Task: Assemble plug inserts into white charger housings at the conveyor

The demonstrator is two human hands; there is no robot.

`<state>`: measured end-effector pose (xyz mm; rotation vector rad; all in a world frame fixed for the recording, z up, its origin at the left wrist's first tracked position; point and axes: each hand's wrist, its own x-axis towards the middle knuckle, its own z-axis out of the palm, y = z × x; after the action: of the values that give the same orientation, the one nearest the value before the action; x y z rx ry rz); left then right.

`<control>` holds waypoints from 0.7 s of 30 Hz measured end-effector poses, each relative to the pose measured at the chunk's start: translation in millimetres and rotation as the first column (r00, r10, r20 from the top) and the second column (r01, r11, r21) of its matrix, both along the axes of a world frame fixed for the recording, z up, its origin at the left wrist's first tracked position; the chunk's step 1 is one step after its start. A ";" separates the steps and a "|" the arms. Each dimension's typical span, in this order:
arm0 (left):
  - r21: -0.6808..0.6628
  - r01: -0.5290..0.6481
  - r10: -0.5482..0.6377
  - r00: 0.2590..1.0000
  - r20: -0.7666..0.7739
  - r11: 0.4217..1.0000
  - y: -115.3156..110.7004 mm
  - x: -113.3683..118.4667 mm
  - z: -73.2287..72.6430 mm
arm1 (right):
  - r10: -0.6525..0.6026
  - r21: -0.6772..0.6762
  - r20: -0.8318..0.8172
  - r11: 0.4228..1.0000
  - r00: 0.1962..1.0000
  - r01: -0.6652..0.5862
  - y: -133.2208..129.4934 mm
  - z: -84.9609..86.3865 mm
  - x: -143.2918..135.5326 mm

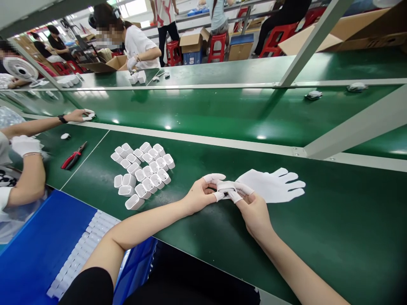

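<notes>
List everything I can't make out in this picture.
All in the head view:
White part: its underside and ends, hidden by the left hand and right hand.
White glove: part of its wrist end, behind the right hand.
Blue bin: its full extent, cut off by the picture's edge.
Far-right belt item: too small to identify.

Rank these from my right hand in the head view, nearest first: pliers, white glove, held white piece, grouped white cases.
1. White piece: between the left hand and right hand.
2. White glove: just beyond the right hand.
3. White cases: grouped to the left.
4. Pliers: farther left.
</notes>
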<state>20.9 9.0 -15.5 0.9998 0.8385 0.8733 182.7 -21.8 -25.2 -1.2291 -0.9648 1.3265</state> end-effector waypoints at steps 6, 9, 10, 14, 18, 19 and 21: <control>-0.060 -0.009 0.006 0.998 -0.057 0.998 8.3 -4.5 -1.2 | 0.042 -0.057 -0.036 0.997 0.998 -0.044 4.3 2.5 6.7; -0.044 0.027 -0.032 0.992 -0.122 0.999 7.6 -5.5 2.4 | 0.057 -0.069 -0.007 0.996 0.998 -0.057 2.4 4.5 4.6; -0.038 0.031 -0.036 0.990 -0.137 0.999 6.9 -5.4 3.6 | 0.052 -0.066 0.006 0.997 0.999 -0.052 1.4 4.9 3.1; 0.009 0.028 -0.026 0.985 -0.172 1.000 6.2 -5.0 4.8 | 0.037 -0.033 0.002 0.999 0.999 -0.036 0.0 6.0 -1.0; 0.112 0.042 -0.021 0.981 -0.191 0.993 8.9 -6.9 1.3 | 0.107 0.013 0.072 0.994 0.992 -0.108 3.2 4.4 3.4; 0.154 0.053 -0.023 0.982 -0.189 0.987 8.9 -7.5 0.5 | 0.124 0.029 0.098 0.991 0.987 -0.128 3.7 3.8 5.2; 0.242 0.072 -0.027 0.982 -0.186 0.968 7.9 -9.0 -0.4 | 0.144 0.063 0.148 0.986 0.978 -0.155 3.3 3.1 8.5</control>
<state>11.9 16.9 -15.9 1.3303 0.8667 0.8672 191.3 -18.4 -22.1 -1.2274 -1.2187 1.3194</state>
